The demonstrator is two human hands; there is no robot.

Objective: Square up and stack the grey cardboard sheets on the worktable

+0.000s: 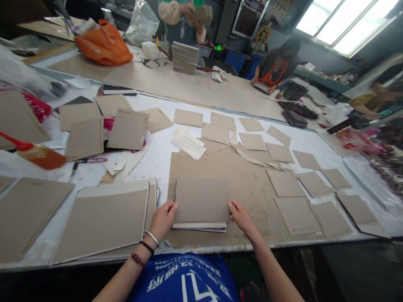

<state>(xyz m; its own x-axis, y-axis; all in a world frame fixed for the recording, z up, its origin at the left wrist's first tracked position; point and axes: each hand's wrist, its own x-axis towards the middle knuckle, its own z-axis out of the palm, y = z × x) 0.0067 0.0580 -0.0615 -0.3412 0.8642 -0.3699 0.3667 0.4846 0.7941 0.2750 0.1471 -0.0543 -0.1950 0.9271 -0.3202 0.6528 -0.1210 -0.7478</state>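
**A:** What did the hands have?

**B:** The bare left hand (pixel 162 220) and bare right hand (pixel 242 217) sat on opposite sides of a squared stack of grey card sheets (pixel 202 200), touching its edges.

**A:** And the fingers?

**B:** Together on both hands, pressed against the stack's sides.

**A:** Where was the stack?

**B:** Near the near edge of a long white-covered worktable (pixel 159 167), on a large brown kraft paper sheet (pixel 255 188).

**A:** What lay about it?

**B:** Small grey card rectangles (pixel 286 183) were spread to the right, a bundle of white paper strips (pixel 189 143) lay farther off, and a large grey board (pixel 100 222) lay left. A silver bangle (pixel 152 238) and a red bead bracelet (pixel 137 260) circled the left wrist.
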